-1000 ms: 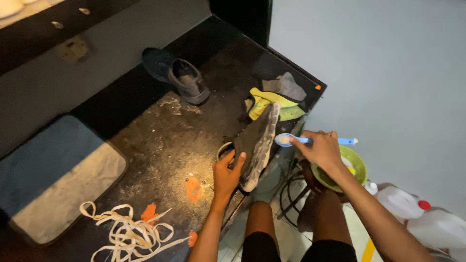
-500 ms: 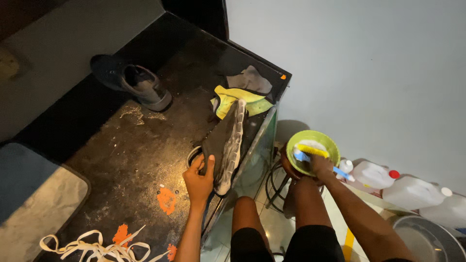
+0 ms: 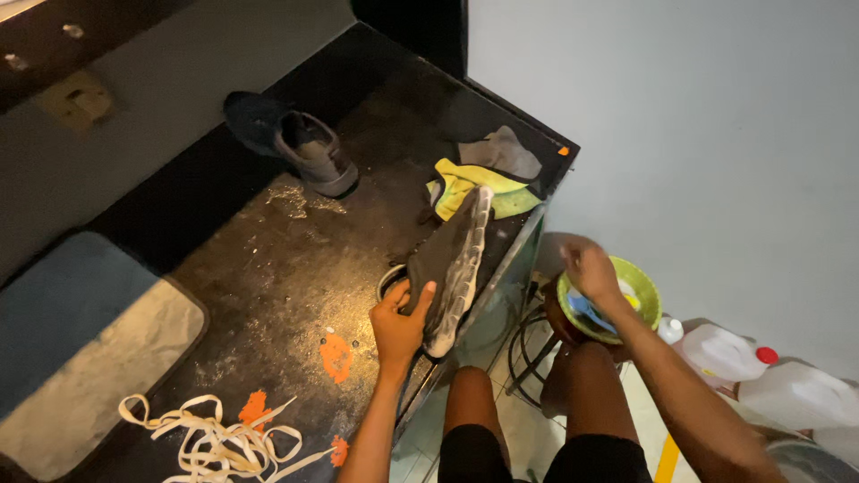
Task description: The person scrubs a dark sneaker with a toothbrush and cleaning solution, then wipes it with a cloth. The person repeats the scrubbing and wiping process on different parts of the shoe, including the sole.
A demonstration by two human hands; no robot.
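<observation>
Left hand [image 3: 400,319]: I clasp the shoe [image 3: 450,264] at its heel, sole turned right.
Right hand [image 3: 593,273]: blurred over bowl [image 3: 641,284]; my grip can't be told.
Brush [image 3: 586,311]: partly hidden.

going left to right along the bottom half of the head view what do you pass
blue and grey mat → white laces → orange patch → left hand holding the dark shoe by its heel → right hand over the green bowl → white jugs
</observation>
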